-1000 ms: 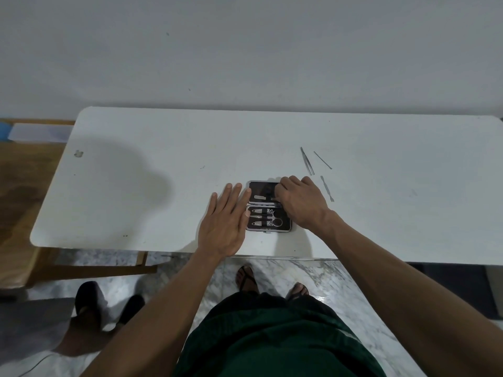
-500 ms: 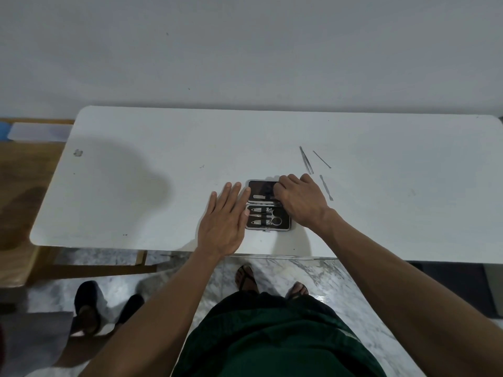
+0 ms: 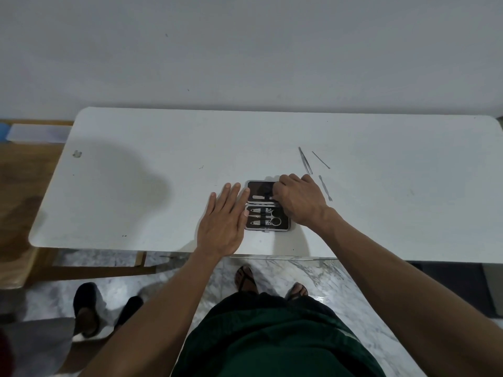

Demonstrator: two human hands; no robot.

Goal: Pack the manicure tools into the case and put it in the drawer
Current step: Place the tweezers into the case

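An open black manicure case (image 3: 258, 187) lies near the front edge of the white table (image 3: 163, 159). Its near half holds clippers and scissors (image 3: 265, 216). A flat silver nail file (image 3: 261, 197) lies across its far half. My right hand (image 3: 299, 201) rests over the case's right side, fingertips curled on the file's right end. My left hand (image 3: 224, 220) lies flat on the table, fingers spread, touching the case's left edge. Tweezers (image 3: 304, 160), a thin pick (image 3: 321, 160) and a cuticle pusher (image 3: 324, 187) lie loose on the table beyond my right hand.
A wall runs behind the table. At the left stand a wooden surface (image 3: 24, 170) and a white sheet (image 3: 35, 133). Another person's feet (image 3: 89, 314) are on the marble floor at lower left. No drawer is in view.
My right hand has shifted slightly right, uncovering more of the nail file in the case's far half. My left hand has stayed put.
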